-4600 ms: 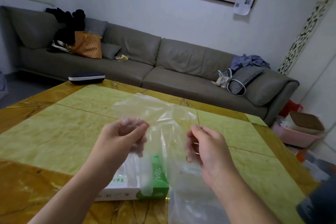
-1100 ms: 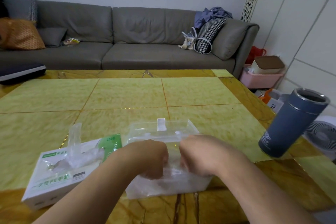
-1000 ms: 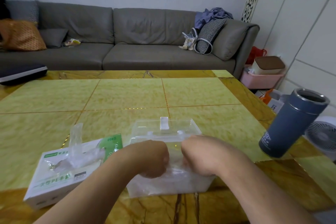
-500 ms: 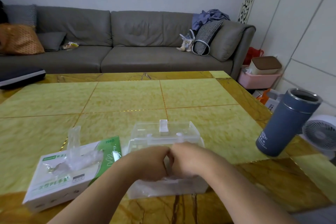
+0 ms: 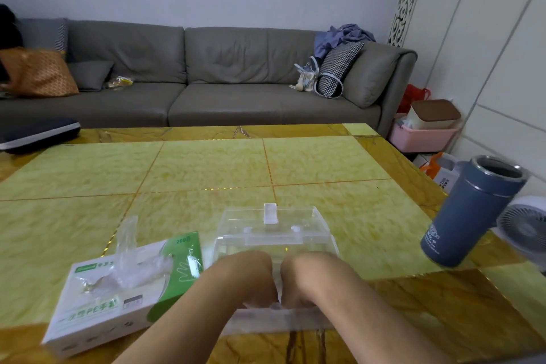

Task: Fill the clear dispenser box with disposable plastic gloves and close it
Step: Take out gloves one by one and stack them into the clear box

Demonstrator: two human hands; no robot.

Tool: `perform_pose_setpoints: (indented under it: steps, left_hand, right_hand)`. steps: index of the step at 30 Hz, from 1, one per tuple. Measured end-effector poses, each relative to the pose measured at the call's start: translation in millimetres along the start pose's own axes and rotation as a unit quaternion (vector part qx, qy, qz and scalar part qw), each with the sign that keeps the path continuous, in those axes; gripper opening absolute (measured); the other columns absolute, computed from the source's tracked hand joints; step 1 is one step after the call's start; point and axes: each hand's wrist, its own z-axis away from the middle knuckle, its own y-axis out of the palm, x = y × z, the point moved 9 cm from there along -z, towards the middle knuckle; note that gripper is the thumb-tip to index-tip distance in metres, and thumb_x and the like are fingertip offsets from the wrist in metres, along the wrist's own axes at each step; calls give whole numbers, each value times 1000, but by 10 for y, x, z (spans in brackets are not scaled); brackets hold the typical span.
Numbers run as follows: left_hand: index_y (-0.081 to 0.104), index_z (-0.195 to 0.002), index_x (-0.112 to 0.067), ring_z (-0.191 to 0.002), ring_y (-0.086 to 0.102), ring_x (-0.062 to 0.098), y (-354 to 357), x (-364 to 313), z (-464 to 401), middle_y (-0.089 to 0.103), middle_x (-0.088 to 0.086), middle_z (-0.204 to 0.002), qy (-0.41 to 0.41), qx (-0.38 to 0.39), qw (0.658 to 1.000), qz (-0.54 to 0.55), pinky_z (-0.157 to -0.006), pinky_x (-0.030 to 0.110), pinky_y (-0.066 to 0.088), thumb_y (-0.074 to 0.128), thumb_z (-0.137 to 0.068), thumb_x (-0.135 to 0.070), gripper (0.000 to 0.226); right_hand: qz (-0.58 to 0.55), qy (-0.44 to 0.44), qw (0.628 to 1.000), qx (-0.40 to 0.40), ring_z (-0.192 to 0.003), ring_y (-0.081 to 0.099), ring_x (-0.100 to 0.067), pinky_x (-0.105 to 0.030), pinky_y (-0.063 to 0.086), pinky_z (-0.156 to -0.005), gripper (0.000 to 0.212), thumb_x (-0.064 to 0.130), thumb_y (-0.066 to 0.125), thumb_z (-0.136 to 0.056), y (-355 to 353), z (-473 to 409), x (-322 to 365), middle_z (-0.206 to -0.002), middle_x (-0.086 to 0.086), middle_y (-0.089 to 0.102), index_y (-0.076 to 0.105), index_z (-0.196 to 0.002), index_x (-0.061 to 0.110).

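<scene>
The clear dispenser box (image 5: 307, 238) stands on the table in front of me, its lid (image 5: 270, 214) tipped open toward the far side. My left hand (image 5: 245, 272) and right hand (image 5: 307, 272) are side by side inside it, knuckles touching. Their fingers curl downward onto crumpled plastic gloves (image 5: 274, 319), which show through the box's near wall. The fingertips are mostly hidden. To the left lies the white and green glove carton (image 5: 97, 313), with a loose glove (image 5: 128, 233) sticking up from its opening.
A blue tumbler (image 5: 472, 210) stands at the yellow tiled table's (image 5: 206, 165) right edge, a white fan (image 5: 523, 224) on the floor behind it. A dark flat case (image 5: 35, 134) lies at the far left corner. A grey sofa runs along the back.
A glove I held up in the air went down into the clear box. Over the last second my two hands moved together inside the box and sank deeper.
</scene>
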Motion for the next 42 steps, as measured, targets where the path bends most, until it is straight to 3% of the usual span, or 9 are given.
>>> perform_pose_setpoints:
  steps: [6, 10, 14, 19, 22, 26, 28, 37, 42]
  left_hand:
    - [67, -117, -8, -97, 66, 28, -36, -8, 26, 71, 10, -113, 36, 26, 998, -47, -78, 33, 51, 64, -95, -20, 26]
    - [65, -123, -6, -88, 57, 24, 6, -23, 50, 60, 4, -94, 38, 27, 997, -66, -74, 33, 46, 60, -98, -15, 27]
    - [66, -122, -7, -84, 58, 24, 35, -11, -17, 57, 1, -82, 32, 12, 997, -71, -74, 33, 47, 61, -96, -17, 28]
    - [67, -116, -6, -84, 58, 25, 42, -24, 13, 56, 1, -78, 33, 19, 996, -81, -73, 33, 47, 61, -96, -17, 23]
    - [67, -119, -5, -88, 56, 26, 46, -68, 66, 57, 6, -90, 31, 32, 993, -106, -79, 35, 47, 57, -100, -20, 26]
    - [61, -133, -5, -110, 59, 33, 35, -151, 132, 56, 13, -107, 38, 53, 989, -133, -95, 40, 48, 53, -104, -22, 34]
    - [60, -136, -5, -120, 59, 33, 16, -149, 155, 59, 15, -117, 39, 55, 990, -126, -98, 41, 47, 53, -104, -22, 36]
    - [63, -130, -9, -116, 61, 30, 31, -37, 116, 64, 10, -128, 29, 23, 995, -87, -92, 38, 47, 56, -103, -30, 35]
    - [64, -122, -14, -96, 61, 27, -55, -76, 165, 63, 5, -103, 49, -45, 996, -64, -83, 38, 51, 55, -99, -18, 25]
  right_hand:
    - [-1, -14, 1000, -16, -120, 64, -33, -41, 51, -99, 32, 28, 59, -103, -66, 102, 27, -134, -11, 66, 68, -130, 13]
    - [19, -17, 1000, 7, -94, 56, -28, -35, 46, -83, 20, 16, 56, -102, -10, 70, 63, -115, -14, 64, 68, -117, 15]
    - [19, 5, 1000, -10, -93, 57, -29, -35, 46, -80, 37, 16, 55, -102, -15, 40, 15, -135, -13, 65, 60, -138, 6]
    - [9, 25, 1000, 2, -129, 59, -35, -41, 51, -94, 84, 26, 58, -104, 35, -11, -21, -156, -13, 48, 7, -167, 9]
    - [-3, 38, 999, 3, -129, 58, -40, -43, 50, -90, 99, 25, 61, -102, 64, -66, -58, -157, -20, 46, -14, -166, 18]
    - [-13, 26, 1000, -9, -104, 59, -40, -43, 47, -78, 91, 17, 63, -99, 47, -39, -48, -143, -24, 54, 1, -165, 18]
    - [-14, 27, 999, -12, -111, 62, -40, -42, 47, -78, 87, 17, 65, -97, 33, -7, -53, -142, -22, 54, 8, -163, 18]
    - [2, 45, 999, -30, -127, 59, -40, -44, 52, -91, 84, 15, 62, -98, 21, -18, -55, -153, -21, 45, 12, -164, 25]
    - [-8, 14, 998, -62, -116, 64, -34, -42, 52, -88, 77, 16, 57, -99, -1, -116, -28, -141, -16, 58, 15, -165, 19]
